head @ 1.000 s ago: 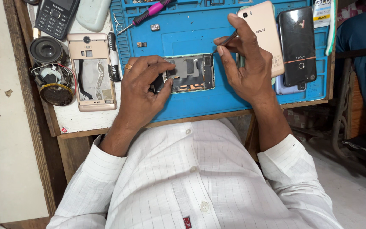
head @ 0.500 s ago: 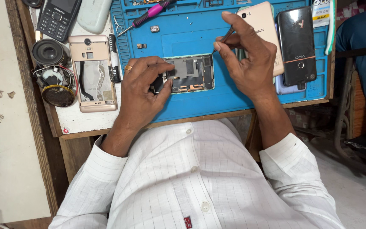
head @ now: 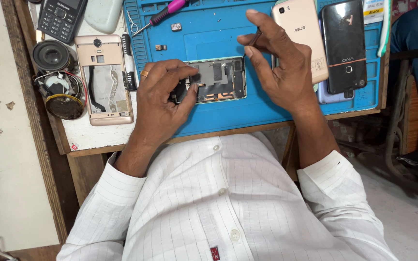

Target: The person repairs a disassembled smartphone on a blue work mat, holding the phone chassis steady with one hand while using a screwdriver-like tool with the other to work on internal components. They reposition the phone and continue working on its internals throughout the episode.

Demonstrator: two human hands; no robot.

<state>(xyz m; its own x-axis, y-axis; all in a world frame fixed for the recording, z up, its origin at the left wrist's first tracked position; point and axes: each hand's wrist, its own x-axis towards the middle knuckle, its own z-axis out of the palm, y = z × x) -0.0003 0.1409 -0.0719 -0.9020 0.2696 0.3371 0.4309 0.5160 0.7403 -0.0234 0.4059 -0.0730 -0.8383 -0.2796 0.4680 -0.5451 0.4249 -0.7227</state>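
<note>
Two hands share the work on the blue repair mat [head: 218, 121], and the spare parts sit off to the left, out of their way. Furthest left, a small round speaker [head: 50, 55] and a wire-wrapped coil [head: 63, 96] lie on the white tabletop [head: 93, 137], beside a gold phone back frame [head: 105, 79] laid flat with its inside up. Next comes your left hand [head: 158, 104]: its fingers are curled and pressed onto the left end of the opened phone [head: 216, 79], which lies in the middle of the mat, apparently to keep it from sliding. Above it a pink-handled screwdriver [head: 163, 10] rests within reach. Your right hand [head: 279, 72] hovers just past the phone's right end, thumb and forefinger pinching a slim dark tool [head: 254, 37] I cannot identify. Beyond it, a gold phone [head: 301, 36] and a black phone [head: 345, 46] lie face down, parked aside.
</note>
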